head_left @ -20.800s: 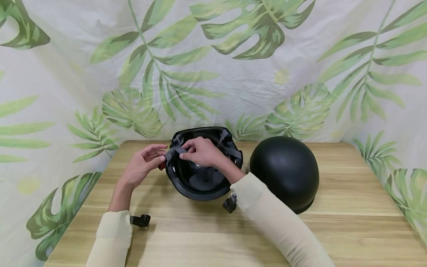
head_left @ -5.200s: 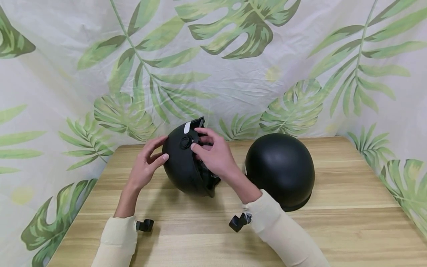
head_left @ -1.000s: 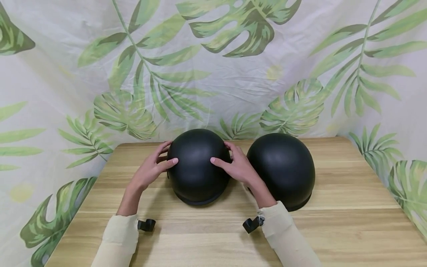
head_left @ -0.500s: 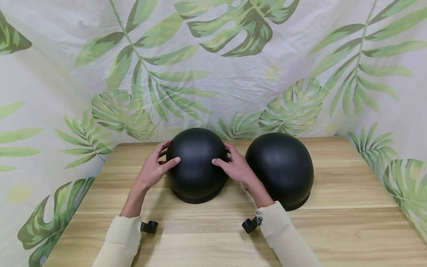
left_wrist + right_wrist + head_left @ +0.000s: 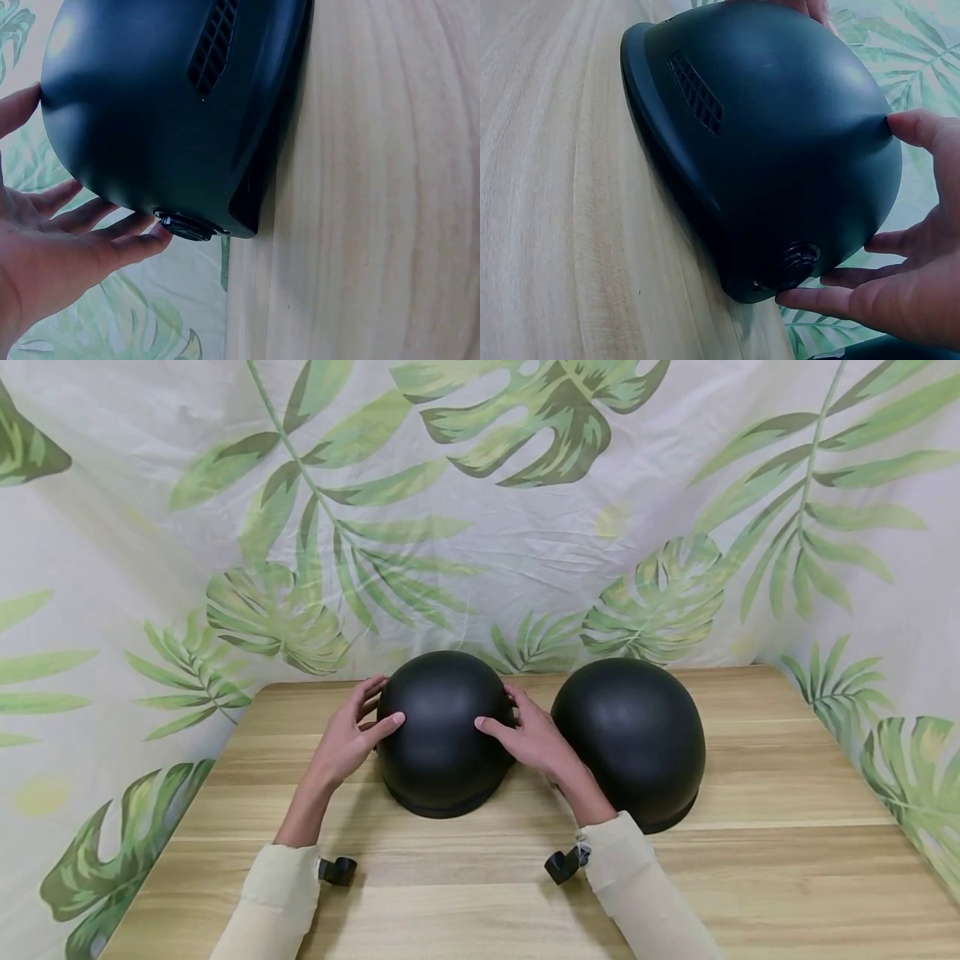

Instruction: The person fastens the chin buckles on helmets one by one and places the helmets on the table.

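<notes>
A matte black helmet (image 5: 444,739) sits dome up on the table, left of a second black helmet (image 5: 628,739). From its left side my left hand (image 5: 348,735) holds it, thumb on the dome and fingers round the side. My right hand (image 5: 534,732) holds the opposite side the same way. In the left wrist view, fingertips touch the shell beside a round black knob (image 5: 186,227). The right wrist view shows a slotted vent (image 5: 696,94) and a matching knob (image 5: 799,260) near the fingers. The helmet's inside and straps are hidden.
The right forearm passes in front of the second helmet. Both helmets stand near the back of the wooden table (image 5: 450,910), close to a leaf-print cloth (image 5: 525,552). Small black devices (image 5: 337,871) are fixed at both wrists.
Earlier the left helmet lay opening up with hands at its strap, then on its side with the right hand at its knob. Now it stands dome up, nearly still over the last second.
</notes>
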The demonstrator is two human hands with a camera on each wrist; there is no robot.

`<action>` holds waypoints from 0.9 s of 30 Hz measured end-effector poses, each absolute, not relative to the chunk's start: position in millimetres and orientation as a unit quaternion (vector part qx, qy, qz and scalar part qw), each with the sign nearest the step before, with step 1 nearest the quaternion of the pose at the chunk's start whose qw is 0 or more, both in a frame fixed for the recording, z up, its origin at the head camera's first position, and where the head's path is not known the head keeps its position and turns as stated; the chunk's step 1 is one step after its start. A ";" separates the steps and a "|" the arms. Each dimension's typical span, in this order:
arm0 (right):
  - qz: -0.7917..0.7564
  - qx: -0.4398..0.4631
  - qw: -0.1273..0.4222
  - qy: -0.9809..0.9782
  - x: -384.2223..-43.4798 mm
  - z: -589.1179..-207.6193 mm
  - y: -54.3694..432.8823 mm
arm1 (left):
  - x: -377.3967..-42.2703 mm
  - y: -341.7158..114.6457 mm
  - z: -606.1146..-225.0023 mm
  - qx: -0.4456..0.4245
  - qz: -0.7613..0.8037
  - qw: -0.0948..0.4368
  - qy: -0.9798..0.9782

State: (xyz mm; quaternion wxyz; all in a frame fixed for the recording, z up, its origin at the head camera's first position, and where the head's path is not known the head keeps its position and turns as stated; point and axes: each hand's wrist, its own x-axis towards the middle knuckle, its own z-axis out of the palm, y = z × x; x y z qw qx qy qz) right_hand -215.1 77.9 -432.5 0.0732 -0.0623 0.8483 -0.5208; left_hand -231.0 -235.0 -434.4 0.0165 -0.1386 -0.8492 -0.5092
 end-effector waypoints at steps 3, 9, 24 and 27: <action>-0.511 -0.063 0.075 0.854 -216.0 -432.7 78.1 | -231.5 -235.5 -434.2 -0.134 -0.515 0.006 -0.846; -0.494 -0.090 0.030 0.864 -213.6 -433.9 76.0 | -232.2 -240.3 -432.3 -0.130 -0.504 0.000 -0.854; -0.511 -0.119 0.008 0.851 -207.7 -426.5 78.9 | -231.3 -244.6 -425.7 -0.136 -0.487 0.015 -0.863; -0.518 -0.128 0.001 0.846 -201.6 -416.7 89.3 | -229.3 -235.6 -421.3 -0.145 -0.492 0.043 -0.857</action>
